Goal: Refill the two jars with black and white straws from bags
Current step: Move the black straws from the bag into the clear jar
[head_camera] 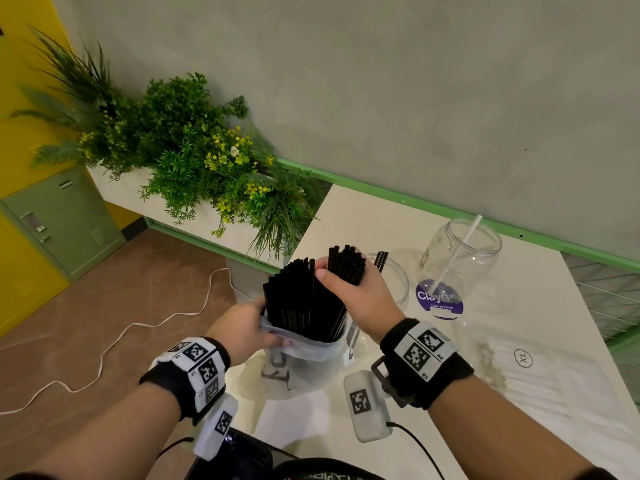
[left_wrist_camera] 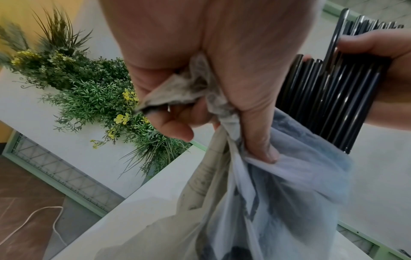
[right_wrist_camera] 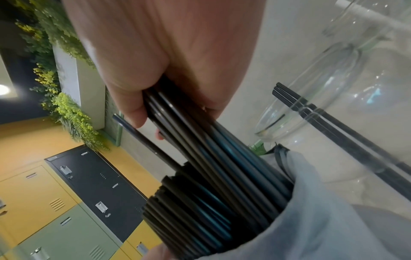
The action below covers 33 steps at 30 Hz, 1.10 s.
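Many black straws (head_camera: 304, 299); lower ends hidden in the bag (head_camera: 304, 362).

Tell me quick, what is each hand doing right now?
Left hand: grips the bunched rim of the plastic bag.
Right hand: holds a bunch of black straws.

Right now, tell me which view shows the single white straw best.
The head view: the white straw leans in the far clear jar, seen whole. The right wrist view shows only a blurred pale bar across that jar; the left wrist view misses it.
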Motion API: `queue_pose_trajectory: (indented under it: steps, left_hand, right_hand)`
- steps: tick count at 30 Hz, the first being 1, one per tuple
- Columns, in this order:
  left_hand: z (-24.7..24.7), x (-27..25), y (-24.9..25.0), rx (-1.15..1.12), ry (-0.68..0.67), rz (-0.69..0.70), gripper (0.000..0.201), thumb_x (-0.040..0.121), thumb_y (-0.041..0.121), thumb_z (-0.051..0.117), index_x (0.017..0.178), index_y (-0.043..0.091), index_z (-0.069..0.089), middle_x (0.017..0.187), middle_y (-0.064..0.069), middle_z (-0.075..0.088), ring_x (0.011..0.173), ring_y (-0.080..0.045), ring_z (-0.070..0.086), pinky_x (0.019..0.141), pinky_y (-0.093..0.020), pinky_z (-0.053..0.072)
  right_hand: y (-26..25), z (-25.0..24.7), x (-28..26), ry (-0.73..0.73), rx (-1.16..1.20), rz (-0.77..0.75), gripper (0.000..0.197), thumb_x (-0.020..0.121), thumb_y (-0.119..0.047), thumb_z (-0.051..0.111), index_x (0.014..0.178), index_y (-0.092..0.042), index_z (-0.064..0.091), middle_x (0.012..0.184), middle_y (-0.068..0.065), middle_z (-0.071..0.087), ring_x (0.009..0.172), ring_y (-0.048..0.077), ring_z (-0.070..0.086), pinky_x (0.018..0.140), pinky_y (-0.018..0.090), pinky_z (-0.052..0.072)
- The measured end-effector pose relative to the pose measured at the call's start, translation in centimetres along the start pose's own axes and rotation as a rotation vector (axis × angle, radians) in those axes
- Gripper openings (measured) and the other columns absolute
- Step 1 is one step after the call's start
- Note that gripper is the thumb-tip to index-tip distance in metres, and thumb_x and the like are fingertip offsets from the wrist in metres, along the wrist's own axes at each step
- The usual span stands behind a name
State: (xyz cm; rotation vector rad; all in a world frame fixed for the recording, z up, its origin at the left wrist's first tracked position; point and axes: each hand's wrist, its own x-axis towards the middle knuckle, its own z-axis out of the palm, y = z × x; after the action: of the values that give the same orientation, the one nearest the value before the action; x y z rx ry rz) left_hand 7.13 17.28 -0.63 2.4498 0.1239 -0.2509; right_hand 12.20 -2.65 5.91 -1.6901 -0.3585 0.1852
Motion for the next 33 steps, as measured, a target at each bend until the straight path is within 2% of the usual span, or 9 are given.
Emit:
queue_pose_trajectory:
  steps: [2, 7, 10, 15, 18, 20, 24, 28, 33]
  left_hand:
    - [0.1, 0.0, 0.0, -0.010, 0.000, -0.001, 0.063, 0.070, 0.035, 0.080, 0.126, 0.023, 0.052, 0.105, 0.002, 0.070, 0.094, -0.016, 0.064, 0.077, -0.028, 0.051]
    - [0.2, 0.1, -0.1, -0.014, 0.011, 0.003, 0.062, 0.071, 0.033, 0.080, 0.126, 0.022, 0.052, 0.105, 0.002, 0.070, 0.091, -0.013, 0.063, 0.072, -0.023, 0.047]
    - [0.2, 0.1, -0.2, 0.004, 0.011, 0.005, 0.065, 0.072, 0.036, 0.079, 0.128, 0.023, 0.051, 0.107, 0.002, 0.070, 0.090, -0.013, 0.062, 0.074, -0.024, 0.049]
    - [0.3, 0.3, -0.2, 0.034, 0.006, 0.010, 0.066, 0.073, 0.037, 0.078, 0.130, 0.024, 0.048, 0.106, 0.003, 0.069, 0.089, -0.013, 0.063, 0.074, -0.025, 0.050]
    - [0.1, 0.4, -0.2, 0.045, -0.002, 0.002, 0.066, 0.074, 0.037, 0.077, 0.131, 0.023, 0.047, 0.104, 0.002, 0.070, 0.091, -0.015, 0.064, 0.078, -0.030, 0.053]
    - [0.0, 0.5, -0.2, 0.046, -0.006, -0.003, 0.068, 0.073, 0.038, 0.077, 0.131, 0.023, 0.047, 0.105, 0.002, 0.070, 0.092, -0.015, 0.064, 0.079, -0.032, 0.054]
    - [0.0, 0.5, -0.2, 0.035, -0.008, 0.002, 0.064, 0.072, 0.038, 0.077, 0.129, 0.022, 0.051, 0.106, 0.002, 0.070, 0.094, -0.015, 0.063, 0.080, -0.031, 0.053]
    - [0.1, 0.5, -0.3, 0.041, -0.003, 0.004, 0.066, 0.072, 0.039, 0.077, 0.130, 0.024, 0.051, 0.109, 0.003, 0.069, 0.096, -0.014, 0.063, 0.080, -0.030, 0.053]
    - [0.0, 0.6, -0.6, 0.037, -0.012, -0.005, 0.066, 0.071, 0.041, 0.077, 0.130, 0.024, 0.051, 0.107, 0.004, 0.069, 0.094, -0.014, 0.064, 0.081, -0.033, 0.054]
  right_hand:
    - [-0.1, 0.0, 0.0, -0.044, -0.009, 0.008, 0.015, 0.089, -0.016, 0.067, 0.099, -0.005, 0.063, 0.094, 0.000, 0.070, 0.092, 0.009, 0.065, 0.084, 0.021, 0.050]
    - [-0.6, -0.1, 0.1, -0.077, 0.003, 0.013, 0.025, 0.089, -0.014, 0.066, 0.100, 0.006, 0.054, 0.075, -0.003, 0.067, 0.076, 0.004, 0.063, 0.074, 0.013, 0.047]
    - [-1.2, -0.2, 0.4, -0.051, 0.005, 0.020, 0.023, 0.089, -0.012, 0.065, 0.099, 0.006, 0.055, 0.072, -0.002, 0.065, 0.074, 0.007, 0.062, 0.078, 0.019, 0.048]
    - [-3.9, -1.5, 1.0, 0.085, 0.079, -0.055, 0.024, 0.089, -0.012, 0.065, 0.101, 0.006, 0.056, 0.071, -0.001, 0.064, 0.072, 0.011, 0.062, 0.076, 0.028, 0.052]
    - [-6.5, -3.0, 1.6, 0.137, 0.163, -0.090, 0.010, 0.088, -0.013, 0.065, 0.091, -0.005, 0.059, 0.070, -0.006, 0.065, 0.077, 0.015, 0.062, 0.085, 0.038, 0.052]
    - [-7.4, -3.5, 2.0, 0.114, 0.192, -0.106, 0.009, 0.088, -0.011, 0.066, 0.087, -0.006, 0.058, 0.069, -0.006, 0.064, 0.076, 0.017, 0.062, 0.086, 0.041, 0.052]
    - [-7.2, -2.8, 2.1, 0.079, 0.099, -0.078, 0.029, 0.088, -0.013, 0.068, 0.102, 0.008, 0.055, 0.072, -0.003, 0.065, 0.075, 0.017, 0.065, 0.082, 0.039, 0.054]
    - [-8.4, -4.4, 2.4, 0.154, 0.272, -0.057, 0.010, 0.089, -0.006, 0.064, 0.090, -0.004, 0.054, 0.072, 0.002, 0.061, 0.072, 0.017, 0.061, 0.080, 0.036, 0.053]
    - [-10.5, -7.6, 3.0, 0.236, 0.323, -0.134, 0.010, 0.090, -0.002, 0.061, 0.088, -0.007, 0.052, 0.071, 0.002, 0.060, 0.067, 0.015, 0.060, 0.074, 0.032, 0.053]
